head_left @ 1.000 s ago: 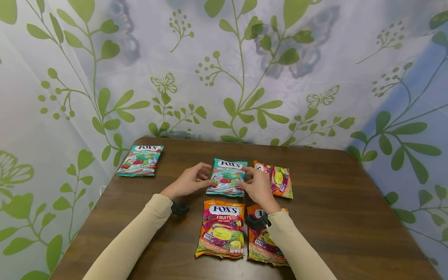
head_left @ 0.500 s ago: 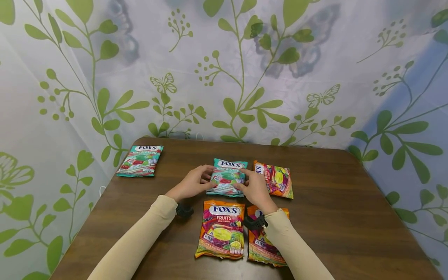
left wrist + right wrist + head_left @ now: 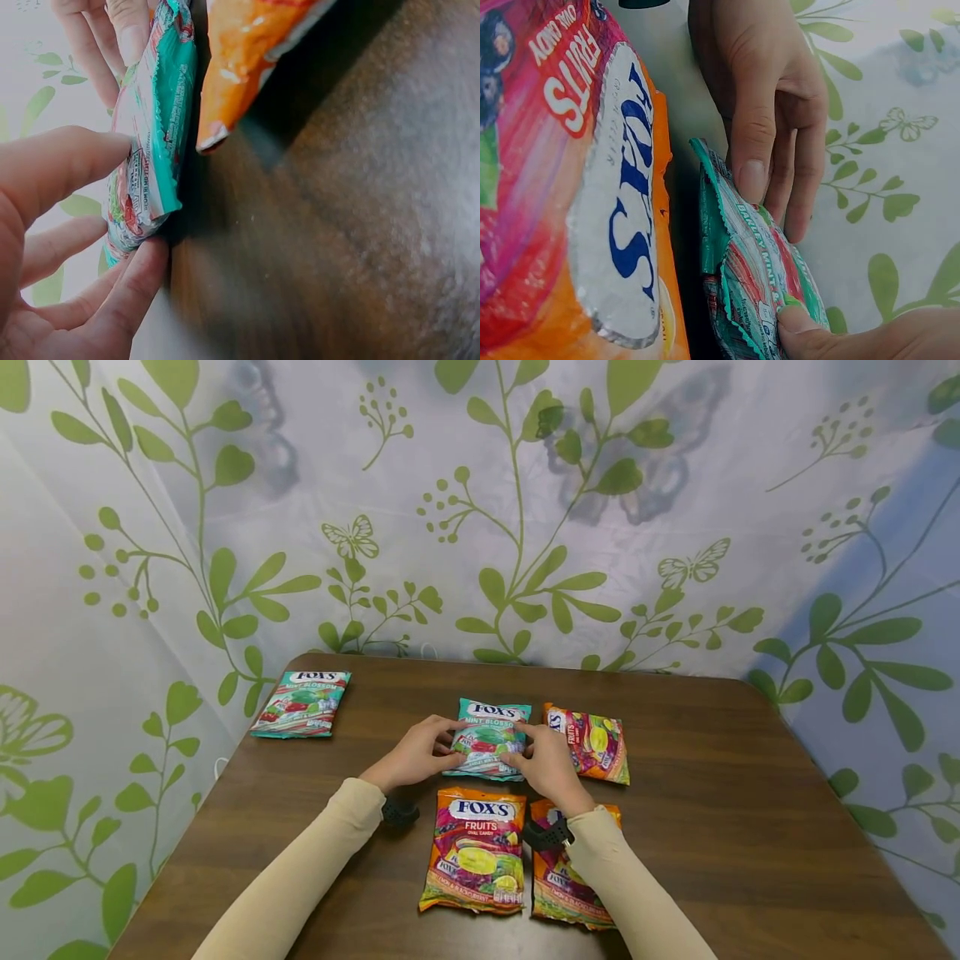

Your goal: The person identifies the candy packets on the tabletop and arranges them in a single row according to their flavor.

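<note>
A teal Fox's Mint Blossom candy bag (image 3: pixel 490 739) lies on the table between both hands. My left hand (image 3: pixel 420 753) holds its left edge; in the left wrist view the thumb is on the bag's face and other fingers (image 3: pixel 139 281) are at its side. My right hand (image 3: pixel 551 762) holds the right edge, thumb pressed on the lower front in the right wrist view. Just right of it lies an orange-and-purple Fox's Fruits bag (image 3: pixel 600 745), partly behind the right hand. A bigger Fox's Fruits bag (image 3: pixel 474 860) sits nearer me, with another Fruits bag (image 3: pixel 566 885) partly under the right forearm.
A second teal Mint Blossom bag (image 3: pixel 303 703) lies at the table's far left corner. The brown wooden table (image 3: pixel 720 810) ends at a patterned cloth backdrop (image 3: pixel 405 527). Dark bands (image 3: pixel 547 835) sit on both wrists.
My left hand has moved slightly right, closing in on the teal bag's left edge. The right hand has shifted slightly left onto the bag. The bags have stayed in place.
</note>
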A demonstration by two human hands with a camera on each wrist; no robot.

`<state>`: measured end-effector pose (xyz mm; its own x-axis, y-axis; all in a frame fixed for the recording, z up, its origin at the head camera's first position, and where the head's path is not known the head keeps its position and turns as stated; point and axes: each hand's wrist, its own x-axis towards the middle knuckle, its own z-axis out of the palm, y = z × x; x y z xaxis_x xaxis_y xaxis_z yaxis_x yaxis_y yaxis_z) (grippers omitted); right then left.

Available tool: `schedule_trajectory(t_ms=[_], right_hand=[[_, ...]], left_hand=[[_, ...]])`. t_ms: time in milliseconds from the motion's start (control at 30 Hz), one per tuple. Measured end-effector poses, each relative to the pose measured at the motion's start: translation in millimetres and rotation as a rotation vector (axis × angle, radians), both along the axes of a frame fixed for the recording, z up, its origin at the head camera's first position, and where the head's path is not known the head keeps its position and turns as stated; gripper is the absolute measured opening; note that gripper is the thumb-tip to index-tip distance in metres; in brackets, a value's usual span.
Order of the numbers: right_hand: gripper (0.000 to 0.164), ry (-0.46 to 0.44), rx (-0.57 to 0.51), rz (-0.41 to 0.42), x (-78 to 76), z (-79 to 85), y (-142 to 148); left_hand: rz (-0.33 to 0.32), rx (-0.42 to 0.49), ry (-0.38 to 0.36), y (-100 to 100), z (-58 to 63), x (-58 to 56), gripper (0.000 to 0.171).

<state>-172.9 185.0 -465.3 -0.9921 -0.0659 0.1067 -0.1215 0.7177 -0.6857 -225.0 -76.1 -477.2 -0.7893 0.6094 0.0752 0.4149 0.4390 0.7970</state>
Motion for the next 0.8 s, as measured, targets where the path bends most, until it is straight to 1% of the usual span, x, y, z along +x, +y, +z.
schedule_trajectory(t_ms=[200,433,600,800], right_hand=[[0.060,-0.001,-0.001,0.005,-1.4,-0.9,1.7],[0.057,0.024,-0.006,0.032,-1.5,-3.3,3.9],[0.057,0.017,-0.010,0.026,-1.6,-2.7,3.8],[0.056,0.006,-0.023,0.021,-0.6,-1.5,3.6]], left_hand=[[-0.004,0.001,-0.001,0.7,-0.2,-0.4,0.057],[-0.009,-0.006,0.014,1.4,-1.1,-1.0,0.056],[-0.013,-0.014,0.021,3.1,0.3,-1.4,0.056],[-0.002,-0.020,0.027,4.1,1.3,0.0,0.055]])
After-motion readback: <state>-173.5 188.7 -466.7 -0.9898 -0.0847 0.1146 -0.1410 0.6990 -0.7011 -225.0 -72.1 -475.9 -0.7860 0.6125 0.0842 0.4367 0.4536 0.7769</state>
